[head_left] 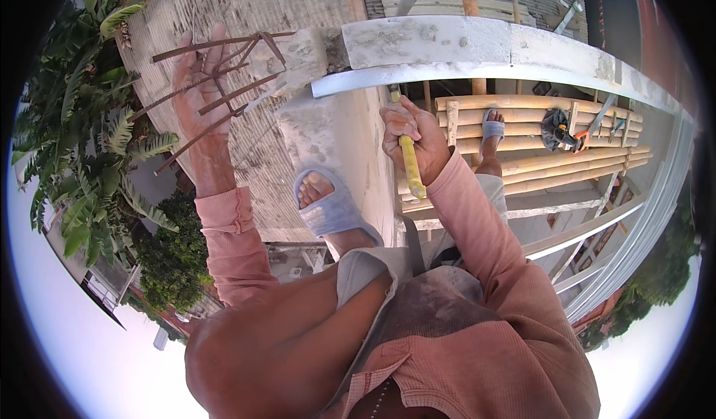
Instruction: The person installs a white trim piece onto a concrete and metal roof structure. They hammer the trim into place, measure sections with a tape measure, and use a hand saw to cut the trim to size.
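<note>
My left hand is raised against a cluster of rusty rebar that projects from the end of a concrete beam. The fingers are spread and lie along the bars; I cannot tell whether they close around any one of them. The rebar sits at the upper left, just left of the beam's broken end, with the bars splayed at different angles.

My right hand is closed in a fist around a tool with a yellow handle. The handle points down from the fist; the tool's head is hidden behind the hand and the metal rail under the beam.

My left foot, in a grey sandal, stands on a narrow concrete ledge. The right foot rests on bamboo poles laid side by side as a platform. A few hand tools lie on the poles, well apart from both hands. Palm foliage fills the left side.
</note>
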Demonstrator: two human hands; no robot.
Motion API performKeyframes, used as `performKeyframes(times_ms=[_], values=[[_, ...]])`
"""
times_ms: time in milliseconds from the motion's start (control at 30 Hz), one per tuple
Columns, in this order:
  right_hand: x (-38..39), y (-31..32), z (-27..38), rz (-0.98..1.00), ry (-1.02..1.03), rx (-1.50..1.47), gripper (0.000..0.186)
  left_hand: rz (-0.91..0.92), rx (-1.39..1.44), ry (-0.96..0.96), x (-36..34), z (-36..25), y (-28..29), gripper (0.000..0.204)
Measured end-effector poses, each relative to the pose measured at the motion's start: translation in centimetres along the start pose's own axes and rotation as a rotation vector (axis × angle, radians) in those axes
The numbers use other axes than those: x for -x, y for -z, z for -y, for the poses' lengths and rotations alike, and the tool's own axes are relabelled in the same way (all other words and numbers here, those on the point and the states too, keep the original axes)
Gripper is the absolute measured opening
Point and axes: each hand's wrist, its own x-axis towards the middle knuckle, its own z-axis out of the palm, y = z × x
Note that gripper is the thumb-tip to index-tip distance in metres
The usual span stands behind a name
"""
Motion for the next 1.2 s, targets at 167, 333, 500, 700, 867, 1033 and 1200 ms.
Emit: performKeyframes(times_ms=[167, 333, 500, 700, 867, 1033, 1200], values=[[-0.7, -0.4, -0.7, 0.019, -0.033, -0.102, 0.051, 0.063, -0.242, -0.045, -0.5, 0.3, 2.9, 0.052], [0.2, 0.7, -0.7, -0.041, -0.017, 0.142, 0.044, 0.088, 0.164, -0.032, 0.0, 1.2, 0.8, 0.032], [0.5, 1.2, -0.9, -0.154, 0.009, 0.389, 0.031, 0.069, 0.178, -0.053, 0.1, 1.3, 1.1, 0.03], [-0.1, 2.3, -0.9, -0.204, 0.052, 0.566, 0.03, 0.126, 0.227, -0.023, -0.5, 1.8, 2.3, 0.042], [1.7, 5.0, 0.9, -0.544, 0.256, 0.352, 0.028, -0.055, 0.165, -0.043, -0.3, 2.3, 1.0, 0.041], [7.8, 2.2, -1.5, -0.732, 0.179, 1.074, 0.033, 0.021, 0.295, -0.075, 0.2, 2.1, 1.4, 0.044], [10.4, 0.1, -2.5, -0.681, 0.265, 1.797, 0.039, -0.434, 0.164, -0.181, 5.0, 2.4, 3.6, 0.045]])
